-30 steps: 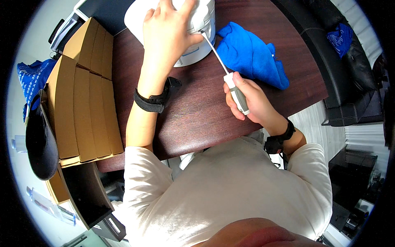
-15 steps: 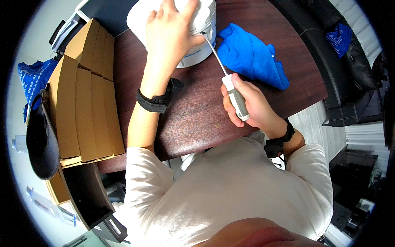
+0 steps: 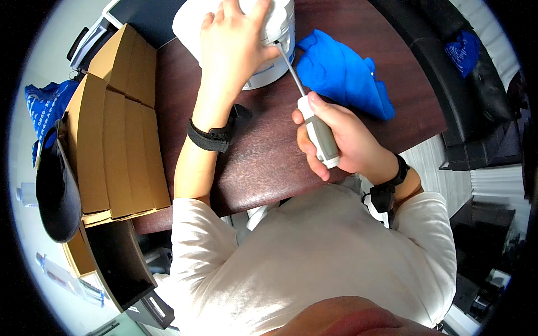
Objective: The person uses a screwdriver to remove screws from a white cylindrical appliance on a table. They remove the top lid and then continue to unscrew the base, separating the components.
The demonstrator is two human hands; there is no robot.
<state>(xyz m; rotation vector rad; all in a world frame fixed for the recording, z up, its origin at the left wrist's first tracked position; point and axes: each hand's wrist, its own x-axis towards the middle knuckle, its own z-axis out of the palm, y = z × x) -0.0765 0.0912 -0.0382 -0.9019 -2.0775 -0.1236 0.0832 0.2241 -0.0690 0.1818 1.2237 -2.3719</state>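
My left hand (image 3: 232,47) is flat over the top of the white round appliance (image 3: 268,61) at the far edge of the bench (image 3: 269,162), fingers wrapped over its crown. The grip is closed on the housing, pressing down. I judge that's to stop it spinning or sliding while the tool bears on its side.

My right hand (image 3: 336,143) has a full fist around the grey-and-white handle of the screwdriver (image 3: 314,126), thumb up along the near end of the handle. The grip is tight, with no gap. The shaft runs up and left, and the tip meets the appliance's right side just beside my left fingertips. I can't tell whether it sits in a screw head; it's too small. The shaft is angled rather than vertical, likely because the fastener sits on the side wall.

The blue cloth (image 3: 342,73) is bunched on the bench right of the appliance, just beside the shaft but not touching it, so it's parked out of the work line. The cardboard boxes (image 3: 112,134) are stacked along the left edge, clear of my elbow. The dark cap (image 3: 56,185) hangs off their left side.

Count:
- appliance: 1
- screwdriver: 1
- blue cloth on bench: 1
- box faces: about 5; the seams are hard to separate
- cap: 1
- black wristbands (image 3: 210,137): 2, one per wrist
- blue bag (image 3: 45,109) far left: 1
- more blue fabric (image 3: 465,50) on the dark sofa far right: 1
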